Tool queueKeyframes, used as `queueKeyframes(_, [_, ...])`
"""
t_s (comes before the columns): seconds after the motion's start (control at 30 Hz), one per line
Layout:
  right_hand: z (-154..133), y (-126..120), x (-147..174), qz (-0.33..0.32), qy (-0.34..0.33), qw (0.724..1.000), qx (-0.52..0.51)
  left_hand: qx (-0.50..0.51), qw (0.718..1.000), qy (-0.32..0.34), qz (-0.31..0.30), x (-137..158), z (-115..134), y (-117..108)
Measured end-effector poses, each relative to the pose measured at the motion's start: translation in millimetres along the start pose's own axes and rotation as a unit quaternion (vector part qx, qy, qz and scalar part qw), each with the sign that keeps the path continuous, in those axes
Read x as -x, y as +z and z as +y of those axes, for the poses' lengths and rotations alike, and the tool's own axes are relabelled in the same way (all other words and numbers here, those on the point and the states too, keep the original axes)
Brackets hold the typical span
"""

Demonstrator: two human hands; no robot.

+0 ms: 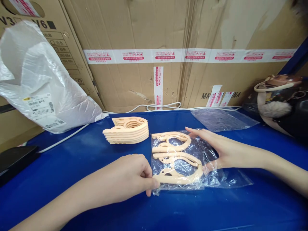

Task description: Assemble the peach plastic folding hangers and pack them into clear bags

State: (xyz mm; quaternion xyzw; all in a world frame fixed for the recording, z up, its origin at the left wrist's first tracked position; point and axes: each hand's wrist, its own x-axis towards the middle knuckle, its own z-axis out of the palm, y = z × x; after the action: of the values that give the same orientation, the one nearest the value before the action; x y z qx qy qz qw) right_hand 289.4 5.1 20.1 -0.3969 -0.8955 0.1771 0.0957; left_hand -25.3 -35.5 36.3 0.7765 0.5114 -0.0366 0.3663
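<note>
A clear plastic bag (214, 179) lies flat on the blue table with beige folding clothes hangers (178, 180) inside, folded and set in two groups one above the other. My left hand (130, 175) pinches the bag's lower left corner between thumb and fingers. At the bag's right side, my right hand (218, 147) grips it with thumb and fingers wide apart, the thumb by the lower hanger and the fingertips by the upper one. Behind my left hand stands a neat stack of the same folded hangers (128, 136), unbagged.
A white mailing bag (45, 86) with labels leans at the left, above a black object (16, 163). Large taped cardboard boxes (134, 83) wall off the back. A white cable (134, 109) runs along them. Another clear bag (223, 119) lies back right, near a handled bag (276, 102).
</note>
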Motion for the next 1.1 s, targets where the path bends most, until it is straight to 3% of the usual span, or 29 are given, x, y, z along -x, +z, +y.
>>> queueKeyframes(0.43, [2.9, -0.3, -1.4, -0.005, 0.007, 1.000, -0.015, -0.017, 1.000, 0.003, 0.011, -4.4, -3.5, 4.0])
queueKeyframes(0.63, [4.5, -5.6, 2.1, -0.011, 0.009, 1.000, -0.009, -0.013, 1.000, -0.015, 0.009, -2.5, -5.9, -9.9])
queueKeyframes(0.7, [6.9, -13.2, 6.0, -0.005, 0.025, 1.000, 0.004, 0.006, 1.000, 0.006, 0.011, -1.1, -6.3, -20.9])
queueKeyframes(0.77, [11.6, -23.1, 9.7, 0.027, 0.044, 0.998, 0.019, 0.033, 0.995, 0.061, 0.066, 0.8, -6.8, -35.6])
queueKeyframes(0.83, [17.8, -32.6, 11.4, 0.087, 0.046, 0.994, 0.048, 0.030, 0.975, 0.118, 0.184, 3.0, -8.6, -52.2])
queueKeyframes(0.93, [25.9, -41.3, 10.4, 0.163, 0.043, 0.979, 0.116, -0.032, 0.928, 0.125, 0.351, 6.0, -16.7, -75.1])
queueKeyframes(1.0, [28.2, -42.4, 8.8, 0.177, 0.047, 0.974, 0.134, -0.079, 0.911, 0.133, 0.383, 6.9, -26.1, -86.3])
queueKeyframes(1.1, [27.2, -39.7, 6.6, 0.172, 0.043, 0.976, 0.129, -0.098, 0.933, 0.088, 0.335, 6.4, -43.8, -97.2])
